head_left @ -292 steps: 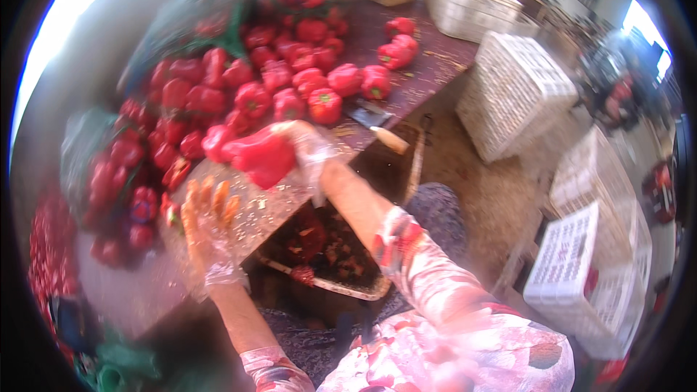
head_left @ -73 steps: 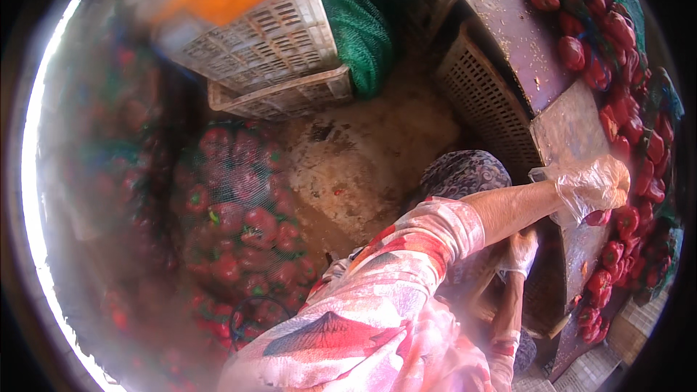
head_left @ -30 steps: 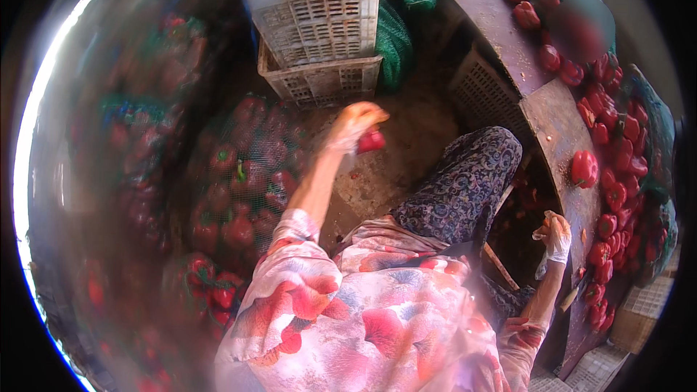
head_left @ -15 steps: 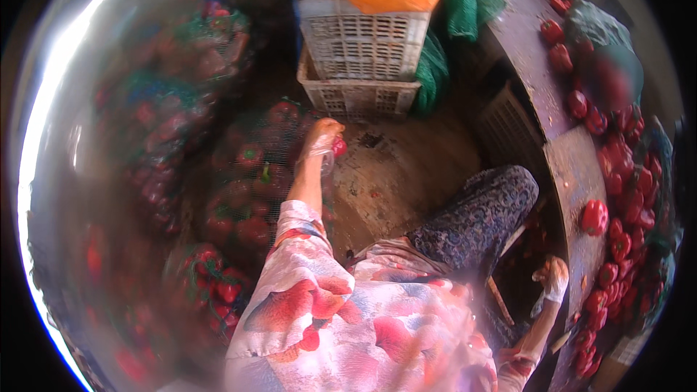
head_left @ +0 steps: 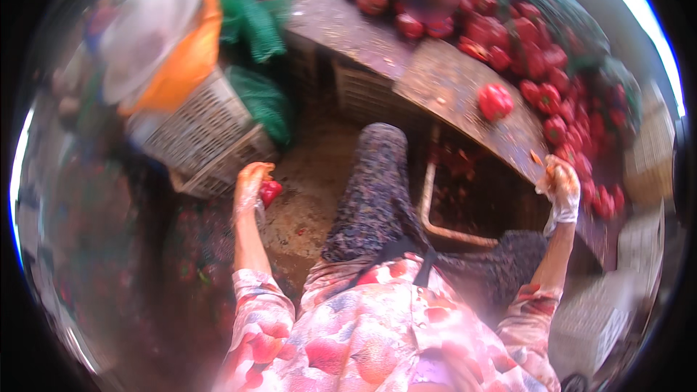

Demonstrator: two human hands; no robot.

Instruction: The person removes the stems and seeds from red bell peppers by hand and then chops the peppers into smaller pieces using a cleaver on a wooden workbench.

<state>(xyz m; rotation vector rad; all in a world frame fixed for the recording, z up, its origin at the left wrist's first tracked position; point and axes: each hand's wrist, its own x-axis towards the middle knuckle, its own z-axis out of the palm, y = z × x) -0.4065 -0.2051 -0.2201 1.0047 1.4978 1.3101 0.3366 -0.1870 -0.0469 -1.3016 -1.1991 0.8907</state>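
Left hand (head_left: 250,183) grasping a half-hidden red pepper (head_left: 271,194), right hand (head_left: 562,184) curled near heaped peppers (head_left: 548,98), whether empty I can't tell.

Left grip (head_left: 250,185): gloved, wrapped around red pepper (head_left: 271,193), well left of counter (head_left: 439,76). Right grip (head_left: 564,187): fingers curled beside counter edge, contents unclear. Lone pepper (head_left: 495,101) near pepper heap (head_left: 534,54).
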